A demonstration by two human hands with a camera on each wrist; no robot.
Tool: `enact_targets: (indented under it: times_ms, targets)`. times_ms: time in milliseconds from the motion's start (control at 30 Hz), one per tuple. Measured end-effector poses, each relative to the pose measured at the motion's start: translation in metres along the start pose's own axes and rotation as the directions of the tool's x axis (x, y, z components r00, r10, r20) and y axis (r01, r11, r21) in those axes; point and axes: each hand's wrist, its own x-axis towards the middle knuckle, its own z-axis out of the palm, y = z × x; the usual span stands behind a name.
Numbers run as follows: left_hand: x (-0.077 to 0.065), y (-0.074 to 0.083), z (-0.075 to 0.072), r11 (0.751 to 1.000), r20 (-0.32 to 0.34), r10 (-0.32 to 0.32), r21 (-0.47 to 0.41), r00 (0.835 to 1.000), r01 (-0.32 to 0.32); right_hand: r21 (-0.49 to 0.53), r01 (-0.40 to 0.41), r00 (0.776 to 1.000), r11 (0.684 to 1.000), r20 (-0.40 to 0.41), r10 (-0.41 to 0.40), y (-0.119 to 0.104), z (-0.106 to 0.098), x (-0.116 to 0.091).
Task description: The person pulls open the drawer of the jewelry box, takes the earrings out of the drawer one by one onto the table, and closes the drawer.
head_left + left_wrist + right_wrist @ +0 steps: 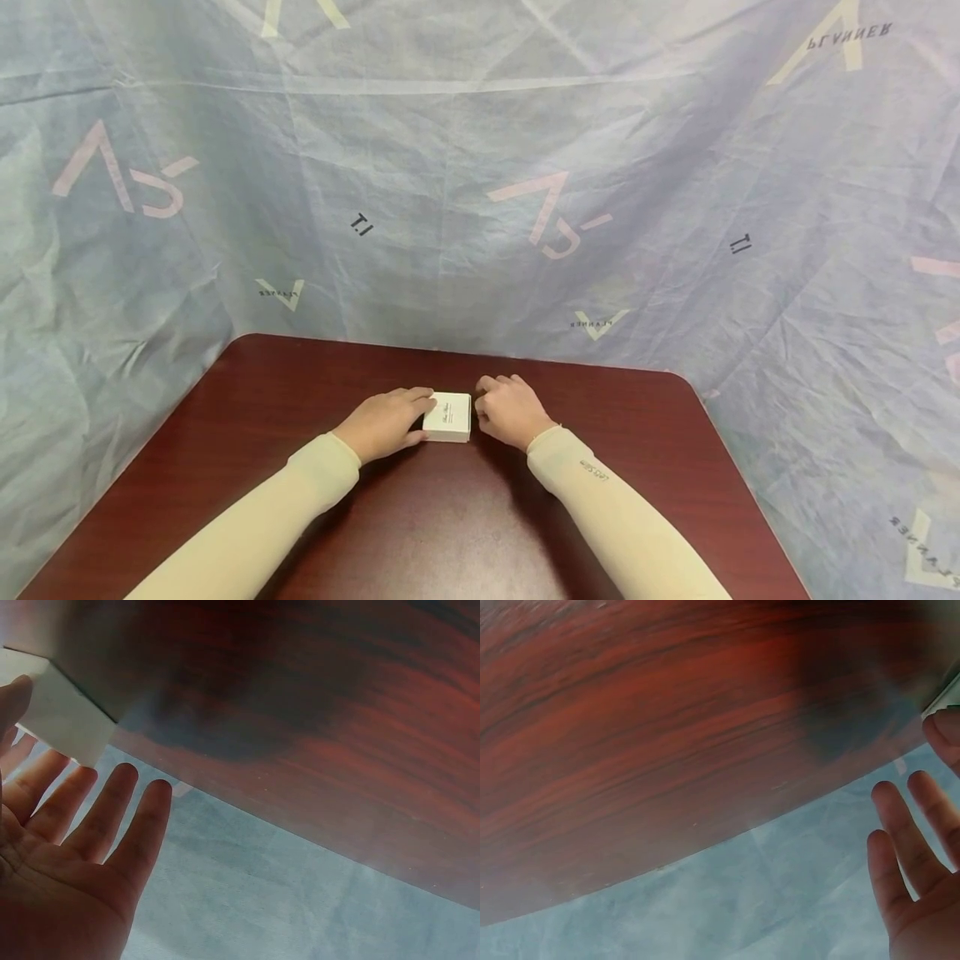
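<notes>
A small, flat white box (447,414) with dark script lettering on its lid sits on the table in the head view. My left hand (386,422) holds it at its left side, thumb at the near edge and fingers toward the far edge. In the left wrist view, the thumb and some fingers lie against the white box (66,712), while the outer fingers spread past it. My right hand (512,411) is just beyond the box's right side, fingers loosely bent. The right wrist view has the right hand (926,877) with extended outer fingers, the thumb near a pale box edge.
The dark red wood-grain table (442,533) has rounded far corners. A wrinkled grey-blue cloth (420,167) with printed letters hangs behind it and along both sides. Pale sleeves (255,525) cover both forearms.
</notes>
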Motion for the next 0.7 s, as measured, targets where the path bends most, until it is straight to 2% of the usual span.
enact_targets:
  times_ms: [300,467,700]
  targets:
    - [0.0006,-0.0023,-0.0009,1.000,-0.005,0.003,0.009,1.000,-0.003,0.053,-0.048,0.998,0.997,0.041,0.046,0.0034,-0.0029,0.0003]
    - [0.0006,-0.0014,-0.0007,1.000,-0.005,0.010,0.008,1.000,-0.010,0.064,-0.047,0.996,0.997,0.073,0.042,-0.0003,-0.0042,0.0026]
    - [0.0005,0.0001,-0.0007,1.000,0.000,0.008,0.012,1.000,-0.008,0.017,0.002,1.000,1.000,0.019,-0.002,-0.0022,-0.0011,0.0024]
